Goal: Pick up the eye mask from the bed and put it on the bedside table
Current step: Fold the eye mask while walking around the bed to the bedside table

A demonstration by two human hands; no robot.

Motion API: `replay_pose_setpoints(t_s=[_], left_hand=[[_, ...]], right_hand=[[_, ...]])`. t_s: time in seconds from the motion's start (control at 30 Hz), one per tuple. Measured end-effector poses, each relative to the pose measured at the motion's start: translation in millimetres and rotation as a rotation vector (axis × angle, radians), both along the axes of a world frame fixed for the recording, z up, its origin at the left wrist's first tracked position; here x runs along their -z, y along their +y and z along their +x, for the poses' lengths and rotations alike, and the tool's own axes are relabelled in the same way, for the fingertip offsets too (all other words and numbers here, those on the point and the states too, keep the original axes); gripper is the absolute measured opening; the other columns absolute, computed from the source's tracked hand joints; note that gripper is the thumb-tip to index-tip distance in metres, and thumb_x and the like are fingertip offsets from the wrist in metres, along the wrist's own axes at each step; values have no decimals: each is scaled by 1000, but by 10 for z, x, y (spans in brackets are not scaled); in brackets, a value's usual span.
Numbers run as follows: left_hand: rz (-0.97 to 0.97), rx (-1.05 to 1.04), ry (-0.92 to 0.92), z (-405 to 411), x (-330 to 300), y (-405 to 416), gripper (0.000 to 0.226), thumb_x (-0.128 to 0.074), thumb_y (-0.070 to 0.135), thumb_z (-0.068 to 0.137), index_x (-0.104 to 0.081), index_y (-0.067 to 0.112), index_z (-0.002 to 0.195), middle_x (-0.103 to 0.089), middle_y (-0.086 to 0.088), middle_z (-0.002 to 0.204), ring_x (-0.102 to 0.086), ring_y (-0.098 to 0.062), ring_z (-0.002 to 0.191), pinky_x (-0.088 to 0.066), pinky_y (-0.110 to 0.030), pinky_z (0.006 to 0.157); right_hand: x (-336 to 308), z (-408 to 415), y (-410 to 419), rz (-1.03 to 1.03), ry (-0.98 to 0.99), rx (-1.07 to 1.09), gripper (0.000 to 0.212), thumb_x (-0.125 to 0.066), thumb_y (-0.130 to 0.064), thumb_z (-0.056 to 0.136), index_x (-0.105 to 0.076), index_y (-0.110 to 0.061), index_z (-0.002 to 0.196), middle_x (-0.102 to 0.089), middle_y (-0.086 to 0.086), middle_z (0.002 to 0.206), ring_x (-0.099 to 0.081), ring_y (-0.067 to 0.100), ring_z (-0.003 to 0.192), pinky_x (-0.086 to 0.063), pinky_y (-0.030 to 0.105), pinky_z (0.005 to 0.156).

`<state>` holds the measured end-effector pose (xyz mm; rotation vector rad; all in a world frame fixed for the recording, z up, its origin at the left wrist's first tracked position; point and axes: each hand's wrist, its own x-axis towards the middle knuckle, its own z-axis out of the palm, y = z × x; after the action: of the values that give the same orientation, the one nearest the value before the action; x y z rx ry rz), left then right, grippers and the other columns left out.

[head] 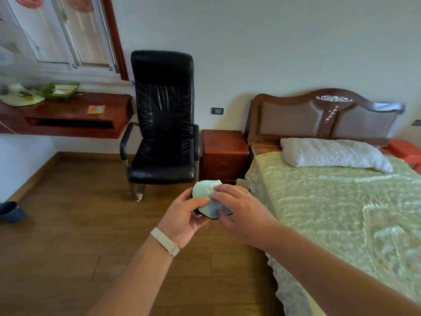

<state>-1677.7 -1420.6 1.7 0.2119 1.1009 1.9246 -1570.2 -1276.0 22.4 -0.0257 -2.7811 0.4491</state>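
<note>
Both hands gripping eye mask (206, 197), left hand (185, 216) w/ right hand (239, 212), no legible text

Eye mask (206, 192): pale mint green, light line motif, black edging. Bedspread (330, 201): glossy light green, quilted pattern. Pillow (332, 155): white. Headboard (323, 115): dark brown. Bedside table (224, 153): reddish-brown wood. Chair (163, 119): black. Floor (68, 224): brown planks. Wristband (164, 241): white.

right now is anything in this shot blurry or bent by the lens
Head view: wide-angle bend bows the window frame and floor edges; the fan at far left is smeared; the eye mask and both hands, left hand and right hand, look fairly sharp; soft daylight, no harsh glare.
</note>
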Motion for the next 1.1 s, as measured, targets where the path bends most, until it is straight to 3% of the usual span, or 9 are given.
replay_pose_setpoints(t_s=[0.27,0.63,1.1], left_hand=[[-2,42,-6,-731,94,413,44,-71,10,74,-64,15,118,-68,-17,112,-68,-32,99,-57,-37,73],[-133,-22,26,-1818,73,1601,42,-71,11,71,-68,15,113,-71,-15,105,-68,-32,99,-56,-38,75],[-148,13,95,-2968,-121,3257,31,-64,8,81,-69,14,111,-70,-16,109,-68,-30,98,-56,-37,73]], right_hand=[[127,-675,400,-27,10,20,40,-60,-20,88,-50,-27,126,-47,-6,136,-42,16,123,-39,30,100],[366,-1883,1645,-120,60,-40,42,-61,-17,86,-49,-28,125,-48,-4,133,-45,18,119,-46,37,97],[203,-2939,3242,-90,122,-8,39,-62,-17,86,-54,-23,123,-53,-1,130,-48,20,118,-39,26,96]])
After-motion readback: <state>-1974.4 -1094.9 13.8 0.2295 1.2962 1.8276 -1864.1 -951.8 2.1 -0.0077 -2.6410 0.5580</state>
